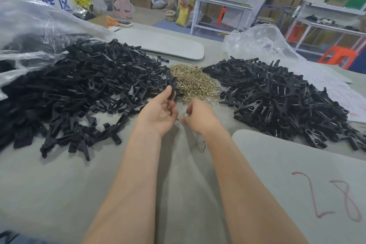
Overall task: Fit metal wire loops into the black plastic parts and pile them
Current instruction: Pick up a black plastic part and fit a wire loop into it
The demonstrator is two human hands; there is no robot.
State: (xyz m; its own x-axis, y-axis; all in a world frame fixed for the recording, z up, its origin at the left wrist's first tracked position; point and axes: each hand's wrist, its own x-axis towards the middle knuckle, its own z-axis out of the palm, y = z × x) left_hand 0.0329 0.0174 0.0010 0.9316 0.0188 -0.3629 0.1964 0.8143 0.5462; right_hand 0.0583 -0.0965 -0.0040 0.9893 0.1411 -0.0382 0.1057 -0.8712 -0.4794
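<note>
left hand (158, 112): we see it palm up over the table, thumb and fingers pinching one black plastic part (172, 89) that stands upright above the fingertips.
right hand (200, 115): just beside the left, fingers curled in, pinching a thin wire loop (185, 114) at the fingertips; the loop sits between the two hands, apart from the held part.
wire heap (191, 81): a mound of brass-coloured loops on the table just beyond both hands, between the two black piles.
left pile (79, 89): a wide spread of black parts; we make out no wire in them. it runs back into an open clear bag (29, 25).
right pile (277, 97): black parts with glints of wire showing in many of them, well apart from the left pile.
stray loop (201, 146): one triangular wire piece lying flat on the grey table (59, 194), between our forearms.
near board (287, 164): grey panel at the right, touching the right pile's near edge, with red marks that read like "28".
far board (168, 43): a second grey panel behind the wire heap.
crumpled bag (257, 41): clear plastic behind the right pile.
</note>
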